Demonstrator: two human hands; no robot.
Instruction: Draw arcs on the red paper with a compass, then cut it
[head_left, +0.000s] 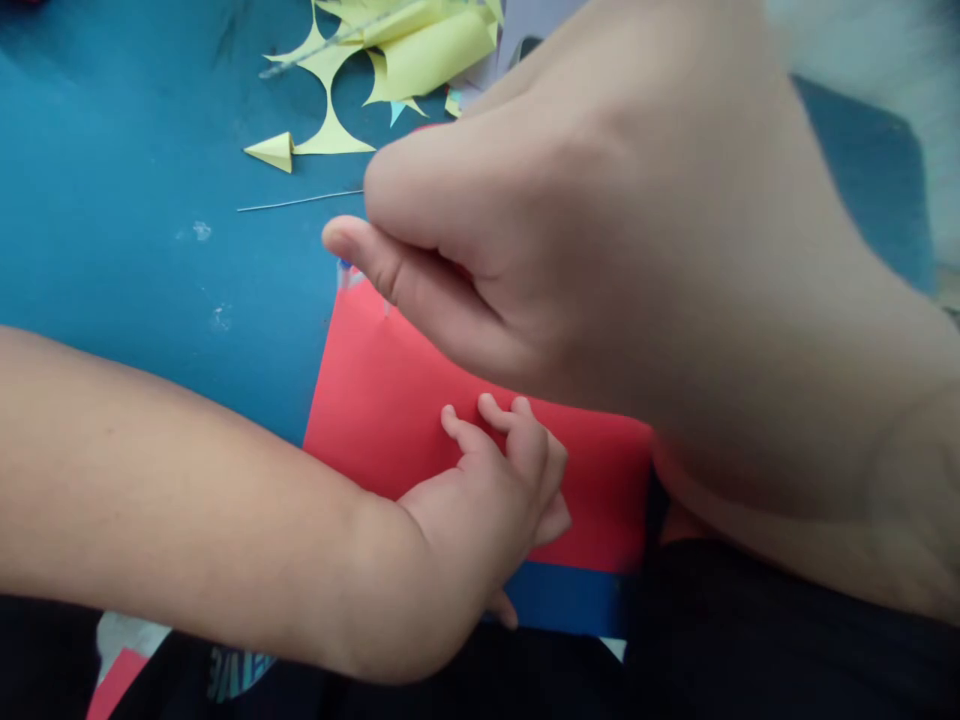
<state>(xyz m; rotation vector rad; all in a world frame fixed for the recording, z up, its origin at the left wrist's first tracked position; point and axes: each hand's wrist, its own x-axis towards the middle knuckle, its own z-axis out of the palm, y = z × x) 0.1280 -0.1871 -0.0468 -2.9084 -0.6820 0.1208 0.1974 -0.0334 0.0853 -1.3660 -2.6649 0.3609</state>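
The step seemed to be steadying the red paper [390, 400] at near centre, the left hand [495, 490] loosely spread over it, the right hand [540, 240] curled above, what it pinched impossible to tell; next likely called for holding the paper flat.

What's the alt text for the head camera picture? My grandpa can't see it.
A person's bare left hand and curled right hand, which looks biggest, are over a red paper sheet. Beyond them, yellow paper scraps, a small yellow cone and a thin wire-like strand lie on a blue table.
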